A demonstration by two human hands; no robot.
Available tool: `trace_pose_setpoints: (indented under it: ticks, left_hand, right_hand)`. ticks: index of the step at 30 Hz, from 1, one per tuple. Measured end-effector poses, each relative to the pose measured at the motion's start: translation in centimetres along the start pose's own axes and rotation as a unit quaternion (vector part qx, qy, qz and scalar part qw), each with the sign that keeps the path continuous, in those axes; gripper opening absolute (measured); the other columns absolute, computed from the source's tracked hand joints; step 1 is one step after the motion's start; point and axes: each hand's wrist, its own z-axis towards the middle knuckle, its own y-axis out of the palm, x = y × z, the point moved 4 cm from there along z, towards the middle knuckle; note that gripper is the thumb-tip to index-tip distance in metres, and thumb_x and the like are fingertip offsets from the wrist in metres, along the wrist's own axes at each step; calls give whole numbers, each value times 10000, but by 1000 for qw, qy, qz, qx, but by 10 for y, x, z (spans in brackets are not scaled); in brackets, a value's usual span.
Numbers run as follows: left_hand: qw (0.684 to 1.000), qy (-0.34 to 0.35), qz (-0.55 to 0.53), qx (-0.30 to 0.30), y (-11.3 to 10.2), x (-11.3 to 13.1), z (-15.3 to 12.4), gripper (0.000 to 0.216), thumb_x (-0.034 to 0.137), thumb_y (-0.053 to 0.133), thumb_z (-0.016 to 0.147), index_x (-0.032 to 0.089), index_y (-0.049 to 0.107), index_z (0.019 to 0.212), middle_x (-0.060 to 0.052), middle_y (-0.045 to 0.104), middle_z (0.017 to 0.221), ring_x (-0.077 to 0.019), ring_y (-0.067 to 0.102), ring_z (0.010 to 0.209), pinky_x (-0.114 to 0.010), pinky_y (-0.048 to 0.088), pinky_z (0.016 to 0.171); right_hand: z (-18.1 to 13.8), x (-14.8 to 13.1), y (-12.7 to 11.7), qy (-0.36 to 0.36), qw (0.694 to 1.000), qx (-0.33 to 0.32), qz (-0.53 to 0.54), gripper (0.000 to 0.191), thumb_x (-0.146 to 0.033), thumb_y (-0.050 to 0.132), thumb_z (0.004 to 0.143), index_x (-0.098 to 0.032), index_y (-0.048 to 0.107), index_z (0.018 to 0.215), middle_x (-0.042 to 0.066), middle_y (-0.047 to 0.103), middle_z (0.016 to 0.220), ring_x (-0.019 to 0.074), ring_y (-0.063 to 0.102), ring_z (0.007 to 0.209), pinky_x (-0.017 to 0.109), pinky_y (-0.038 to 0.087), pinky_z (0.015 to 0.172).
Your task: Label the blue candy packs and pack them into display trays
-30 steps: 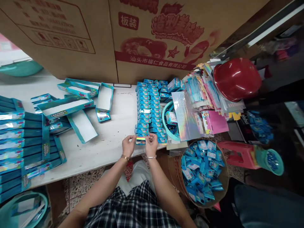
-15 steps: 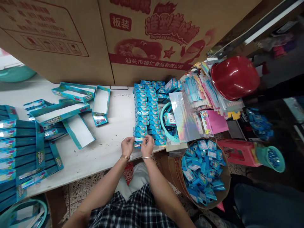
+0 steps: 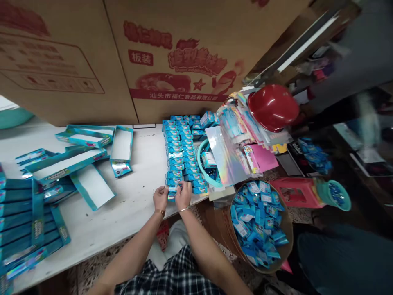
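My left hand and my right hand are close together at the near edge of the white table. Both pinch a small blue packet between their fingertips. The packet sits at the near end of two rows of small blue packets that run away from me across the table. Each wrist wears a thin bracelet.
Open blue display trays and stacked flat blue cartons lie at the left. A round basket of blue packets stands at the right, with a teal bowl, holographic sheets, a red bowl and big cardboard boxes behind.
My hands have drawn closer together on the packet, folding it smaller. The camera has tilted and shifted, so the whole scene sits lower and further left.
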Motion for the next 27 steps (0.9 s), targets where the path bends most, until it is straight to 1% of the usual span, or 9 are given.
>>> trace_pose_setpoints:
  ticks: [5, 8, 12, 14, 16, 19, 23, 25, 27]
  left_hand:
    - [999, -24, 45, -4, -3, 21, 0, 164, 269, 694, 615, 147, 666, 720, -75, 709, 715, -228, 681, 794, -368, 529, 799]
    - [997, -19, 73, 2, -20, 43, -3, 97, 237, 682, 606, 173, 657, 674, -65, 708, 711, -280, 672, 926, -427, 505, 891]
    - [995, -30, 89, 42, -65, 49, 3, 90, 257, 656, 632, 191, 644, 692, -34, 699, 711, -299, 671, 931, -440, 531, 857]
    - [995, -48, 75, 51, -87, 41, 9, 114, 285, 663, 642, 205, 639, 719, -19, 695, 721, -286, 685, 884, -423, 553, 808]
    - [995, -63, 57, 53, -103, 33, 14, 144, 303, 675, 646, 212, 639, 752, -16, 695, 741, -268, 695, 848, -397, 563, 772]
    - [993, -89, 31, 68, -113, 26, 14, 163, 283, 684, 651, 217, 645, 795, -16, 695, 767, -233, 698, 812, -352, 558, 735]
    - [990, -105, -10, 96, -100, 25, -6, 179, 248, 678, 650, 206, 650, 821, -21, 700, 778, -204, 689, 785, -311, 529, 686]
    - [990, -101, -23, 97, -85, 26, -23, 192, 262, 663, 650, 190, 654, 827, -37, 708, 797, -203, 684, 777, -305, 510, 668]
    - [992, -84, -36, 87, -71, 28, -40, 242, 320, 659, 651, 170, 661, 842, -66, 720, 830, -207, 681, 782, -306, 491, 671]
  right_hand:
    - [6, -6, -5, 13, 999, 3, 32, 248, -116, 418, 834, -206, 588, 991, 106, 538, 1044, 252, 547, 998, 387, 435, 897]
    - [9, 2, -34, 49, 989, 53, 127, 194, -192, 477, 841, -222, 589, 997, 82, 583, 999, 230, 587, 915, 351, 473, 812]
    - [21, 51, -124, 117, 938, 219, 243, 268, -415, 566, 847, -210, 587, 1019, 46, 620, 879, 190, 590, 762, 297, 472, 714]
    - [34, 82, -179, 145, 910, 322, 219, 407, -495, 582, 823, -180, 563, 1081, 76, 624, 924, 204, 590, 813, 326, 474, 768]
    - [59, 101, -222, 139, 923, 340, 114, 617, -557, 621, 763, -129, 525, 1197, 167, 604, 1106, 271, 566, 1016, 413, 443, 895]
    - [109, 101, -239, 89, 976, 191, -58, 953, -603, 717, 632, -93, 413, 1377, 248, 421, 1415, 386, 334, 1342, 534, 257, 1078]
    - [140, 77, -205, -24, 980, -59, -190, 1024, -543, 752, 619, -108, 351, 1454, 218, 283, 1536, 392, 184, 1438, 539, 120, 1141]
    - [131, 81, -196, -40, 966, -102, -232, 950, -506, 715, 668, -75, 376, 1444, 247, 286, 1527, 396, 201, 1438, 529, 163, 1135]
    - [120, 95, -197, -57, 961, -90, -254, 880, -485, 664, 703, -50, 411, 1425, 264, 314, 1508, 396, 208, 1438, 528, 224, 1122]
